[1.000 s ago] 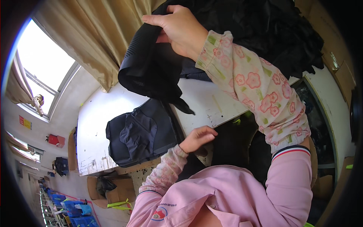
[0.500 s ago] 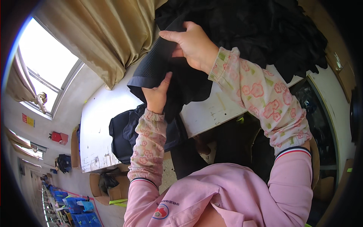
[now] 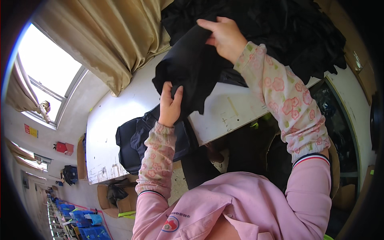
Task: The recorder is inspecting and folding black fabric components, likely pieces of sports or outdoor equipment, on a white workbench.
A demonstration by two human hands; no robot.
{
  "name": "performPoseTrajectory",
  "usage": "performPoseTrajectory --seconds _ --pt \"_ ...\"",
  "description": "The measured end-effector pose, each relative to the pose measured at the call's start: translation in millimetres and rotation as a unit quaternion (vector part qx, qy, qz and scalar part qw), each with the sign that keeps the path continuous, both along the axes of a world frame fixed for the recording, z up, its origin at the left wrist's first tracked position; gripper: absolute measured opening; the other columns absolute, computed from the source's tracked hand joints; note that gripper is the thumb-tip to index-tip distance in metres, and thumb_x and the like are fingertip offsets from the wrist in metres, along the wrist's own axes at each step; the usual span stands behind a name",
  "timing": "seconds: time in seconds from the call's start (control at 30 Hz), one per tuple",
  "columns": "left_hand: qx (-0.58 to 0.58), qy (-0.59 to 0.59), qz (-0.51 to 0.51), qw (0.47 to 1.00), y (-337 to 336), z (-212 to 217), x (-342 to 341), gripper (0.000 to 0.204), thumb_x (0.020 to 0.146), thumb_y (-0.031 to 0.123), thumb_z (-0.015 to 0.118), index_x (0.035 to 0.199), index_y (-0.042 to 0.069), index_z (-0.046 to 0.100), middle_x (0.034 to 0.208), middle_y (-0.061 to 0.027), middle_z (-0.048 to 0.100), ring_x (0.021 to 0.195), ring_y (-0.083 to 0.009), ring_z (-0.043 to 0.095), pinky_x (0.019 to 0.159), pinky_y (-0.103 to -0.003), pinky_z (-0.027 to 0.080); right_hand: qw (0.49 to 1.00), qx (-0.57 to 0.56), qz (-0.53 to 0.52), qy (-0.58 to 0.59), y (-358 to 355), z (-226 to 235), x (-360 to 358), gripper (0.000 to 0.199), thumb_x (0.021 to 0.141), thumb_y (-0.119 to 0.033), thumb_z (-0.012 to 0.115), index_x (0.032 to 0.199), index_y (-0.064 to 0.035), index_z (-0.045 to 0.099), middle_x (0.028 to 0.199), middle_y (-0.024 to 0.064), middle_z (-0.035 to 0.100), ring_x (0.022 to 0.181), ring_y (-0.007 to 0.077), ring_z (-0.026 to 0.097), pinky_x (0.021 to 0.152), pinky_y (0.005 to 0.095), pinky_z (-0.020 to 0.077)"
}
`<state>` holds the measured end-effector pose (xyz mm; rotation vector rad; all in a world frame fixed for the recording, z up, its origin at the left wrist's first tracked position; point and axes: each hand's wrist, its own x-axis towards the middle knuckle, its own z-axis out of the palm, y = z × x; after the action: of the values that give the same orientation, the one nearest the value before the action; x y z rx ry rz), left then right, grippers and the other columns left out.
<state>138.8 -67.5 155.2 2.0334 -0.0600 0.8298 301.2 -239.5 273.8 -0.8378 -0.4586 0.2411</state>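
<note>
Between both hands [image 3: 170,109], each pinched closed on it, a black fabric piece [image 3: 187,61] hangs above the white table [image 3: 116,120].

I'm holding one black cloth [image 3: 186,60] in two hands [image 3: 171,109]; two floral sleeves [image 3: 157,156] sitting behind them, one black heap [image 3: 284,36] lying beyond.

Cloth [image 3: 187,64] black; sleeve covers [image 3: 286,98] cream, pink-flowered; shirt [image 3: 248,196] pink; curtain [image 3: 108,42] gold; table [image 3: 105,132] white.
</note>
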Motion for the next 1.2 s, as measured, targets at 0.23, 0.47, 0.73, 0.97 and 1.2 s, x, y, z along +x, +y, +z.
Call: performPoseTrajectory --seconds 0.23,0.47,0.73,0.97,1.2 --pt "0.008 0.135 -0.044 0.99 6 -40 -66 0.019 0.091 0.015 0.065 0.079 0.001 0.057 0.063 0.0073 0.041 0.063 -0.0024 0.035 0.051 -0.023 0.033 0.999 -0.042 -0.022 -0.013 -26 8 21 0.016 0.085 -0.01 0.069 0.096 -0.0013 0.062 0.087 0.0072 0.066 0.079 0.0195 0.066 0.073 0.0314 0.0532" --pt "-0.266 0.347 -0.093 0.895 3 -110 -81 0.022 0.095 0.022 0.057 0.102 0.001 0.061 0.079 -0.0019 0.059 0.069 -0.013 0.057 0.068 -0.027 0.049 0.987 -0.016 0.148 -0.056 6 90 -63 0.009 0.089 -0.011 0.06 0.092 -0.0021 0.057 0.081 0.0081 0.061 0.07 0.0205 0.063 0.06 0.0333 0.0539" --pt "-0.699 0.285 -0.293 0.587 -73 -82 -17 0.049 0.099 0.031 0.041 0.137 0.0 0.041 0.136 -0.018 0.048 0.121 -0.029 0.05 0.103 -0.046 0.04 0.955 0.011 0.257 -0.149 45 125 -134 0.018 0.089 -0.008 0.06 0.096 0.0079 0.056 0.087 0.0118 0.06 0.077 0.0193 0.059 0.066 0.0336 0.0489" --pt "-0.515 0.076 0.009 0.854 129 -17 -167 0.045 0.1 0.033 0.041 0.131 0.002 0.048 0.128 -0.0165 0.054 0.114 -0.0272 0.056 0.1 -0.042 0.044 0.941 0.012 0.285 -0.182 4 117 -107 0.016 0.093 -0.01 0.057 0.098 0.0047 0.057 0.085 0.0083 0.064 0.075 0.016 0.063 0.071 0.0269 0.0526" --pt "-0.263 0.147 0.253 0.92 283 -31 -269 0.028 0.088 0.022 0.068 0.106 0.003 0.06 0.089 -0.0053 0.065 0.076 -0.014 0.063 0.067 -0.026 0.052 0.926 -0.256 0.219 -0.173 68 -93 -88 0.057 0.079 -0.016 0.074 0.124 0.0066 0.046 0.092 0.012 0.064 0.068 0.0123 0.06 0.057 0.0282 0.0505"
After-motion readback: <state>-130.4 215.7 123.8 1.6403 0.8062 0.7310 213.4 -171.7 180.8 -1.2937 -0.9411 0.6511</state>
